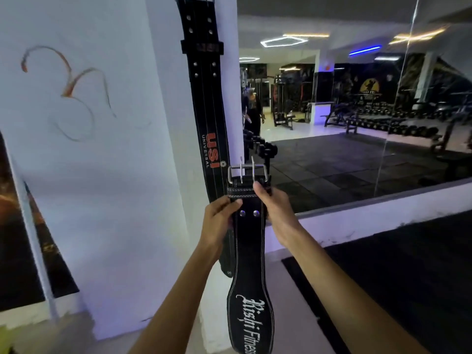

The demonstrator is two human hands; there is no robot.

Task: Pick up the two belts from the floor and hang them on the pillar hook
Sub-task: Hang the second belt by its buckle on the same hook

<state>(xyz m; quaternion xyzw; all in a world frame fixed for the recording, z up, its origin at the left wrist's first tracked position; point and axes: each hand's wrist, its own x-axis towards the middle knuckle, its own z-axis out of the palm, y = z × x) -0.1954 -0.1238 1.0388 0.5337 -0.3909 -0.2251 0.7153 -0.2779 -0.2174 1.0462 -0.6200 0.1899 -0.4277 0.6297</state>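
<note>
White pillar fills the left half of the view; w/ a wall mirror to its right showing gym racks and dumbbells, dark floor mat below. First belt, black w/ red "USI UNIVERSAL" lettering, hangs flat against the pillar's right face, long axis near vertical, leaning slightly so the lower part sits further right; its top runs out of frame, so the hook itself can't be seen. Second belt, black w/ white stitching and white script lettering, is held in the air just in front of and slightly right of the first one's lower part, well off the floor. Its long axis is also vertical: buckle end up, wide padded end hanging down toward the bottom edge of the view. Left hand is closed around the belt's left edge just below the buckle, thumb across the front near the two rivets. Right hand grips the right edge at the same height, thumb pressing the strap top right under the buckle. Steel buckle sits directly above both hands, its two prongs pointing up.
</note>
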